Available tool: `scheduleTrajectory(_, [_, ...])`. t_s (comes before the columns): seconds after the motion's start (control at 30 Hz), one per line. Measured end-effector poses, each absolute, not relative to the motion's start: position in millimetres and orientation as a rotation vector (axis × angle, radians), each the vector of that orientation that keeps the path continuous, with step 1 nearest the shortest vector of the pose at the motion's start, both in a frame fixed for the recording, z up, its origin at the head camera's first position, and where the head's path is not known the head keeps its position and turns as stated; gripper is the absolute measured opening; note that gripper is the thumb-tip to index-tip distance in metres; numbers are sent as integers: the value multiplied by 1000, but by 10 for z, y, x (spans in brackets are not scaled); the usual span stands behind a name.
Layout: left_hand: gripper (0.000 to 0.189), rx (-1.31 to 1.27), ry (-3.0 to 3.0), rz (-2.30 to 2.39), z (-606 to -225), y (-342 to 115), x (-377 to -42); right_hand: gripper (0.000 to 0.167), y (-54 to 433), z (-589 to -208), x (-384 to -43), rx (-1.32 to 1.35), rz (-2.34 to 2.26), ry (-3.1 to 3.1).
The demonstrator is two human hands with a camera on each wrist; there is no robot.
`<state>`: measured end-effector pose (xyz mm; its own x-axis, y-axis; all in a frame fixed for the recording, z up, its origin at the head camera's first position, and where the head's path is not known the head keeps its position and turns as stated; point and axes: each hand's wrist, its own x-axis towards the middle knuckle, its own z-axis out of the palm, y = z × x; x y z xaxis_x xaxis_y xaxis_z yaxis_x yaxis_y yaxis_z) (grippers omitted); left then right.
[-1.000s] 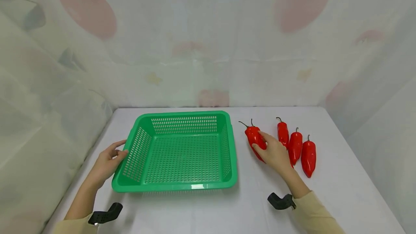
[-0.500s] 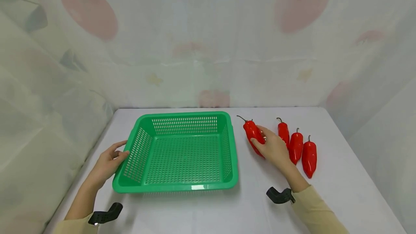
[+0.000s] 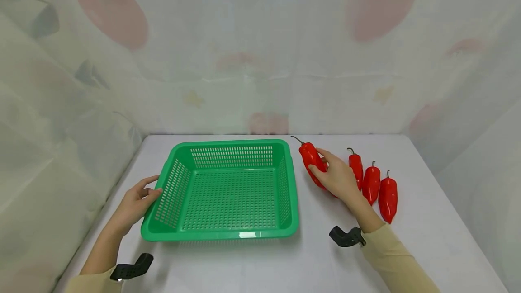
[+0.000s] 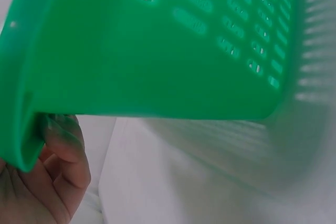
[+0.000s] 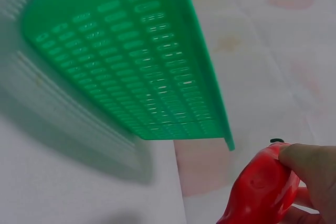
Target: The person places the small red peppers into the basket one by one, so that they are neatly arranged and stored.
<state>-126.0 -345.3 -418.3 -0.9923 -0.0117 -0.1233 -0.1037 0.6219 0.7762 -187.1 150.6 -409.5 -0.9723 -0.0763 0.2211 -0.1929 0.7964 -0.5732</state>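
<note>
The right hand (image 3: 334, 176) pinches a glossy red pepper (image 3: 312, 159) between thumb and fingers, just beyond the basket's right side and toward the table's back edge; the pepper's thin curved stem points to the back left corner. More red shows beneath the hand, too hidden to tell apart. The left hand (image 3: 136, 200) grips the basket (image 3: 220, 235) by its left rim, fingers curled under the lip. The basket is green, plastic-looking and rectangular with rounded corners; its flared walls are slotted and its gridded floor lies in full view. A pale patch marks the front rim, glare or label unclear. Toward the table's right edge lie three smooth, tapering peppers (image 3: 371, 185), stems toward the back edge. The table (image 3: 240, 268) is white.
</note>
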Motion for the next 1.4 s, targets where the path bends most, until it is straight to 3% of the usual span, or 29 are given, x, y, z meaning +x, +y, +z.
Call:
scheduleTrajectory(0.63, [62,-100,2721,1330,-4182,-3437,-1275,57,1266,-3750,-2000,268,1080,-2825])
scheduleTrajectory(1.4, [62,-98,2722,1322,-4153,-3443,-1251,56,693,-3701,-2074,414,1265,-2822])
